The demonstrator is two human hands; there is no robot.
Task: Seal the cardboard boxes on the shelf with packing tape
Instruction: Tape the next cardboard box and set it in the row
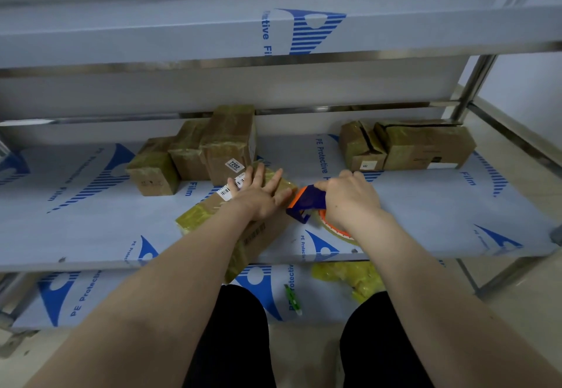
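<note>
While my spread left hand (pixel 258 197) presses the box (pixel 209 209), my right hand (pixel 348 199) grips the tape dispenser (pixel 305 202). The box overhangs the shelf (pixel 425 208) at its near edge; open shelf lies right.

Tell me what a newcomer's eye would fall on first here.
First the two bare arms: the left hand presses flat on a cardboard box at the front middle of the shelf, and the right hand holds a blue and orange tape dispenser beside it. Then a cluster of taped boxes at back left and two more boxes at back right.
</note>
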